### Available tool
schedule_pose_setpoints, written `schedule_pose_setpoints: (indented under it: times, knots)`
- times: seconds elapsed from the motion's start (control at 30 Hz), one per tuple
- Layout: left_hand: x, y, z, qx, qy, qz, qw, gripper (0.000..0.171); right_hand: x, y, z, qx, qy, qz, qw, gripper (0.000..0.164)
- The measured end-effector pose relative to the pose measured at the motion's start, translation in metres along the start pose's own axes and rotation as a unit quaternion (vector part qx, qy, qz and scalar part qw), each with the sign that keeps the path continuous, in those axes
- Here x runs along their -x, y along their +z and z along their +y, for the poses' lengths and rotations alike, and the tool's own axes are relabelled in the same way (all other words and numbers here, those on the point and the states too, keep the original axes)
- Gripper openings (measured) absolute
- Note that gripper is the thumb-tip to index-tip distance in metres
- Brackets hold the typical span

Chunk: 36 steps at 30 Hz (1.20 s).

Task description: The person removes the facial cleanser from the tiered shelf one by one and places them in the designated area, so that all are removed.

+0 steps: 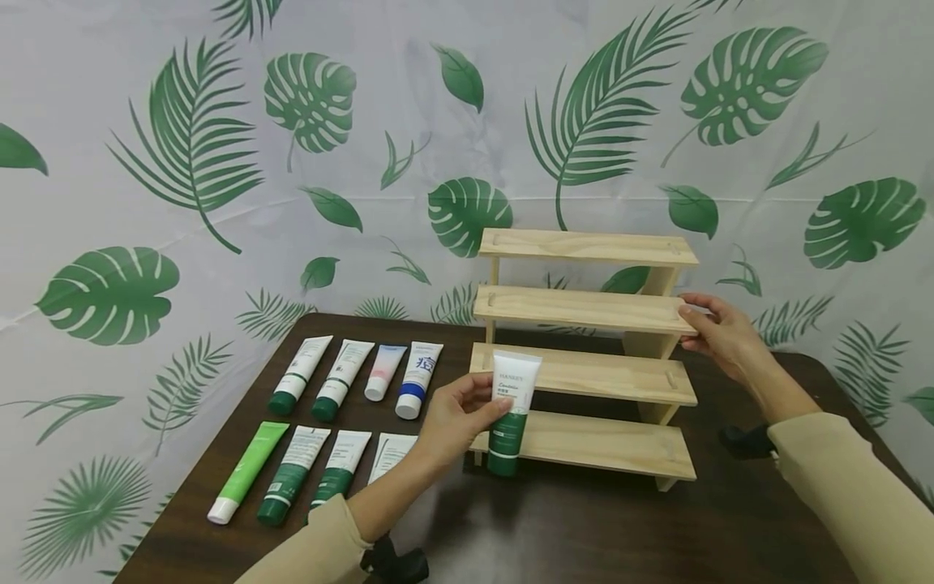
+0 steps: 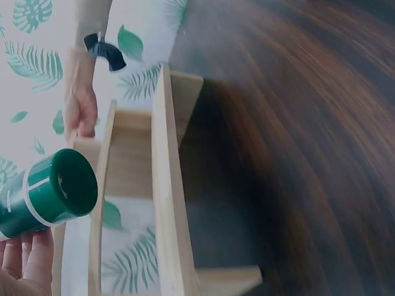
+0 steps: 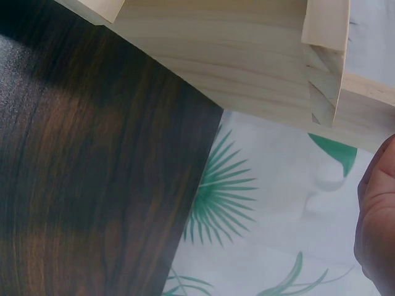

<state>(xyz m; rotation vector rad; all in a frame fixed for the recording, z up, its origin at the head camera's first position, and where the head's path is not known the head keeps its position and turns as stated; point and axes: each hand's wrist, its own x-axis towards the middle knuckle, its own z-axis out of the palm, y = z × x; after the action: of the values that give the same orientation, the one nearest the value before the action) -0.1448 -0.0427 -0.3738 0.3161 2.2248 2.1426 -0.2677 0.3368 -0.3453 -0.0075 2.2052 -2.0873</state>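
Pinched between the thumb and fingers of my left hand (image 1: 463,410) is a white and green squeeze tube (image 1: 508,442), upright with its green cap down, in front of the lower tiers of a wooden stepped shelf (image 1: 584,304). The left wrist view shows the tube's green cap (image 2: 75,183) from below. My right hand (image 1: 718,332) grips the right end of the shelf's second board from the top, thumb on its upper face. In the right wrist view only part of my right hand (image 3: 379,216) shows, at the right edge beside the wood.
Two rows of tubes lie on the dark wooden table (image 1: 584,535) at the left. Among them are a bright green tube (image 1: 251,466), a pink and blue tube (image 1: 385,371) and a blue-banded white tube (image 1: 419,377). A leaf-print cloth (image 1: 409,146) hangs behind.
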Motion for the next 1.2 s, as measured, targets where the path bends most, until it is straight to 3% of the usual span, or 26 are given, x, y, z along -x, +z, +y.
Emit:
schedule_pose_setpoints:
  times: [0.37,0.67,0.93,1.2]
  knots:
    - [0.008,-0.043,-0.009,-0.005,-0.062,0.048,0.9969,0.034,0.0,0.0,-0.002,-0.001,-0.001,0.002,1.0,0.02]
    - [0.019,-0.073,-0.013,-0.05,-0.088,0.087,0.991,0.038,-0.002,0.001,-0.004,-0.011,-0.003,0.0,1.0,0.021]
    - [0.027,-0.101,-0.013,-0.066,-0.11,0.095,0.9871,0.043,-0.003,0.0,-0.004,-0.01,-0.007,-0.005,1.0,0.021]
    - [0.04,-0.133,-0.013,-0.12,-0.14,0.102,0.9776,0.05,0.0,0.0,-0.001,-0.021,-0.008,-0.014,1.0,0.021]
